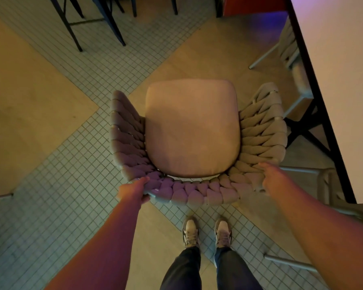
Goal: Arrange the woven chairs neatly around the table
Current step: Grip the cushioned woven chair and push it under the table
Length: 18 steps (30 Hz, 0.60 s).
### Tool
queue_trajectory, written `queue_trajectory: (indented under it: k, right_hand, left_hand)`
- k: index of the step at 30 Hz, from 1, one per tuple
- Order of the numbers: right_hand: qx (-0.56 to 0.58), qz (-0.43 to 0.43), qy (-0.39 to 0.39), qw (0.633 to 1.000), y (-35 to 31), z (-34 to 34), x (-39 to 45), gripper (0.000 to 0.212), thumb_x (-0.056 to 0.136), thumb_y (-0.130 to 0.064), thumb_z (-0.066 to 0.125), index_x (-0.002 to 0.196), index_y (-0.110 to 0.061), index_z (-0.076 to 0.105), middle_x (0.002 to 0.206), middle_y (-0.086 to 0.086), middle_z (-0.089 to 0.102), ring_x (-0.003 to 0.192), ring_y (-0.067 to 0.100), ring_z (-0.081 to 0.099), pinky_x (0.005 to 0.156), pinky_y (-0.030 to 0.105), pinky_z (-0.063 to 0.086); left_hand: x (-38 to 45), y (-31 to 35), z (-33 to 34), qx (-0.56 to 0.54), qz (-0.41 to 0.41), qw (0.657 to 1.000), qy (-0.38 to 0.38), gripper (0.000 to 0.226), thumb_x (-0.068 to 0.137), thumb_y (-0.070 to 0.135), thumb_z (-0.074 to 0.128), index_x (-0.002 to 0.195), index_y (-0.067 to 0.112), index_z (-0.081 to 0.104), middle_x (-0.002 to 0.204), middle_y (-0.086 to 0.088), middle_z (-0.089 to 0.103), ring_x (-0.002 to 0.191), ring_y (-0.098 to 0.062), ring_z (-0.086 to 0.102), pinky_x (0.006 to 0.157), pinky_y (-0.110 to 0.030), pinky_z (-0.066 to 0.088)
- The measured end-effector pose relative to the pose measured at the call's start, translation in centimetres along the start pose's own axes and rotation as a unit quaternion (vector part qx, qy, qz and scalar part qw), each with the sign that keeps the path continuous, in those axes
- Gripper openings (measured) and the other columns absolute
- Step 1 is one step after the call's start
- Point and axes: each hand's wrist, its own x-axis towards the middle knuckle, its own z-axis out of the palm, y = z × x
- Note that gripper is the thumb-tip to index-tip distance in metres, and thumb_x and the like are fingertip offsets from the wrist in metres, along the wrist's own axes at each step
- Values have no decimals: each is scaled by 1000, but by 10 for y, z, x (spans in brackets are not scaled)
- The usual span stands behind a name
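Note:
A woven chair [197, 191] with a curved braided back and a beige seat cushion [191, 128] stands right in front of me, its seat facing away. My left hand [134, 190] grips the left end of the chair's back rim. My right hand [269, 177] grips the right side of the back. The white table [340, 84] with a dark edge runs along the right side of the view, just right of the chair. A second woven chair [291, 49] is tucked partly under that table, farther away.
Dark metal chair legs [76, 28] stand at the top left. A grey metal frame [323, 185], maybe another chair, sits under the table's near corner beside my right arm. The floor mixes wood panels and small grey tiles. My shoes [205, 233] are just behind the chair.

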Motion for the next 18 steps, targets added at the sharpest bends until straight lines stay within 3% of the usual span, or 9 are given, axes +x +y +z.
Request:
queue_trajectory:
  k: [4,7,11,14,16,18]
  right_hand:
    - [34,-40,3,999,1,6,7,45,83,-19,69,124,-4,58,131,15,59,119,28,56,89,35,46]
    - [61,-98,27,993,1,6,13,58,81,-19,71,132,-3,49,134,15,56,121,29,55,91,34,47]
    - [-79,-237,103,963,-22,-6,26,74,79,-31,71,140,-5,38,137,21,52,122,38,53,97,45,45]
    - [-160,-343,88,921,-51,-13,42,71,84,-23,66,145,-7,34,142,20,49,126,40,50,100,47,43]
    - [-196,-375,55,904,-77,-12,52,72,86,-18,66,148,-8,31,146,20,45,131,38,47,106,49,40]
    - [-226,-395,36,890,-100,-6,62,70,86,-16,67,147,-9,34,145,20,46,130,39,47,106,51,39]
  left_hand:
    - [-2,-2,-7,47,30,998,-29,46,73,33,79,96,-4,65,82,-20,71,64,-28,70,50,-32,54]
    - [6,11,-17,38,82,995,-33,52,78,40,73,112,3,59,102,-15,67,89,-30,66,67,-38,55]
    - [33,61,-25,24,168,985,18,62,80,37,72,131,10,48,111,-14,62,102,-34,63,87,-53,55]
    - [54,95,-21,118,237,963,45,55,81,34,71,127,11,51,116,-17,65,98,-33,63,85,-48,54]
    - [68,112,-14,179,256,948,62,52,82,33,70,124,9,52,116,-20,65,99,-36,62,81,-43,50]
    - [78,126,-9,210,259,940,67,49,83,33,69,121,6,53,115,-22,66,103,-40,62,84,-46,49]
